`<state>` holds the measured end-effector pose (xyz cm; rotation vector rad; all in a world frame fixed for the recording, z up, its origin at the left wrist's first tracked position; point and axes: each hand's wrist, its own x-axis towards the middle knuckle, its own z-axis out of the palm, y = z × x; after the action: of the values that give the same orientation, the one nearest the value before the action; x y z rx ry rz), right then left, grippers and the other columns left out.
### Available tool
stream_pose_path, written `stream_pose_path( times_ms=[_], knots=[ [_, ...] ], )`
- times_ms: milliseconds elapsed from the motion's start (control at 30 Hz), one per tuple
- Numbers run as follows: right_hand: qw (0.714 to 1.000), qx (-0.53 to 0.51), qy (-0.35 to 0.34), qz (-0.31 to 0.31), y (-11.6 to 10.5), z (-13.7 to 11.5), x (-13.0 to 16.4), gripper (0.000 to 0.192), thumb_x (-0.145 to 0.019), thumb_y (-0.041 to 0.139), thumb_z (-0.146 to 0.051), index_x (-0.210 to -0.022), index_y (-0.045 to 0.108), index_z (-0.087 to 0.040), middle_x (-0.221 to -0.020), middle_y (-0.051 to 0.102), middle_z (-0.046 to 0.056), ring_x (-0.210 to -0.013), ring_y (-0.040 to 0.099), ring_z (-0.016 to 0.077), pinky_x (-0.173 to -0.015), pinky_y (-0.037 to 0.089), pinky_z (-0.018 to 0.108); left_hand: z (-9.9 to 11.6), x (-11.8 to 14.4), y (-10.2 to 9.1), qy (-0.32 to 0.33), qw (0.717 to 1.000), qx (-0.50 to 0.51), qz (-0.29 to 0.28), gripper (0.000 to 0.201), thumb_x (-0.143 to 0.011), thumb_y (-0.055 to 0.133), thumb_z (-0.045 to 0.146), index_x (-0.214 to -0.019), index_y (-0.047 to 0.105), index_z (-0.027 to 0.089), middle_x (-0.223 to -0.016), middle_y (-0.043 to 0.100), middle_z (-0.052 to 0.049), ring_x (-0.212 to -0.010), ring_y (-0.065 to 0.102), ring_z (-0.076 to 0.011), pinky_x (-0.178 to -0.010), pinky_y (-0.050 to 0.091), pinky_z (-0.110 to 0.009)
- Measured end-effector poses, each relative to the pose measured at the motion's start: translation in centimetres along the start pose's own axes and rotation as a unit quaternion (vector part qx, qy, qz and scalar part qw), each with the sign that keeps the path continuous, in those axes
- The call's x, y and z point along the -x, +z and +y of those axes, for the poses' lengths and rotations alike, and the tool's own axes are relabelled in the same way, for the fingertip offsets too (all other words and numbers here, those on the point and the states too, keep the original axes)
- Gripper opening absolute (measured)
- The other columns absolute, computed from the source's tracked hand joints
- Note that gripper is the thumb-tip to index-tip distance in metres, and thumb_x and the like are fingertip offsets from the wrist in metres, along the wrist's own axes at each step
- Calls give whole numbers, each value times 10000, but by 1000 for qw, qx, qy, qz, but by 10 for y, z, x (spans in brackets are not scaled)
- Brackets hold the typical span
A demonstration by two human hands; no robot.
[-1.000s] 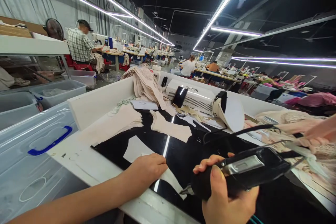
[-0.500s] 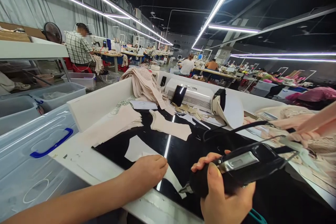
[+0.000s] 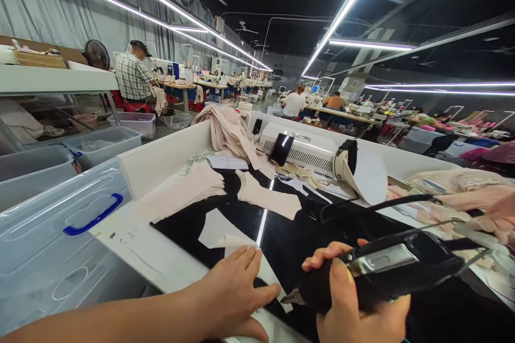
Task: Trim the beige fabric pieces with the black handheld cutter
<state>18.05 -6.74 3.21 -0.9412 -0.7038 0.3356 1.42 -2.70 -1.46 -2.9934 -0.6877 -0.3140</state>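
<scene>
My left hand (image 3: 235, 289) lies palm down with fingers spread on a thin pale cut piece (image 3: 215, 228), whose near end shows past the fingers. A small folded-over layer sits on this piece just ahead of the fingertips. My right hand (image 3: 360, 305) is wrapped round a black corded power tool (image 3: 430, 260) with a metal plate on its side. The tool's pointed metal tip (image 3: 293, 297) is at the near end of the piece, close to my left thumb and forefinger. Whether the tip's jaws are open cannot be seen. Under these lies a glossy black board (image 3: 281, 249).
Stacked beige cut pieces (image 3: 265, 193) and a larger pile (image 3: 189, 187) lie beyond my hands. Farther back are a phone (image 3: 281, 149), a white slotted machine (image 3: 308, 144) and draped fabric (image 3: 225, 128). A clear bin with a blue handle (image 3: 94, 217) stands left. People sit at sewing stations behind.
My left hand has opened from a closed pinch to spread fingers and come nearer the tool tip. A folded layer now shows on the piece. My right hand keeps hold of the tool.
</scene>
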Motion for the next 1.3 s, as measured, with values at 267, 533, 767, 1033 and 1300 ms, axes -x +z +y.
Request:
stream_pose_path(
  times_ms=[267, 533, 767, 1033, 1300],
  knots=[
    [1000, 3, -25, 9, 2, 0, 0, 496, -776, 856, -251, -1205, 607, -249, -789, 693, -35, -578, 649, 151, -515, 617, 336, 3, 2, 1, -13, 999, 27, -30, 795, -877, 589, 784, -1465, 519, 253, -1511, 479, -325, -1384, 503, -480, -1078, 496, -547],
    [999, -4, -32, 34, 21, -10, -13, 482, -701, 814, -230, -1133, 603, -260, -724, 660, -63, -548, 603, 160, -479, 591, 325, 4, 4, 7, -9, 999, 47, -17, 800, -866, 629, 758, -1464, 510, 240, -1519, 448, -353, -1406, 460, -490, -1095, 476, -566],
    [1000, -21, -4, -1, 24, 2, -20, 503, -718, 818, -246, -1155, 571, -285, -740, 663, -68, -556, 605, 158, -488, 593, 329, 3, 5, 8, -8, 997, 70, -16, 792, -871, 653, 735, -1461, 505, 227, -1535, 419, -362, -1421, 440, -490, -1120, 448, -575],
    [999, -14, -7, -28, 26, 8, -19, 438, -792, 808, -242, -1159, 573, -289, -771, 667, -60, -573, 614, 142, -520, 609, 322, 0, 5, 7, -6, 995, 95, -22, 781, -902, 620, 725, -1485, 494, 220, -1553, 384, -370, -1442, 390, -502, -1127, 431, -601],
    [998, -26, -14, -50, 30, 16, -23, 439, -814, 800, -265, -1178, 555, -282, -788, 670, -58, -582, 612, 139, -526, 607, 317, -1, 7, 6, -6, 991, 128, -26, 739, -920, 659, 668, -1490, 496, 226, -1587, 343, -353, -1463, 355, -506, -1147, 396, -628]
  ],
)
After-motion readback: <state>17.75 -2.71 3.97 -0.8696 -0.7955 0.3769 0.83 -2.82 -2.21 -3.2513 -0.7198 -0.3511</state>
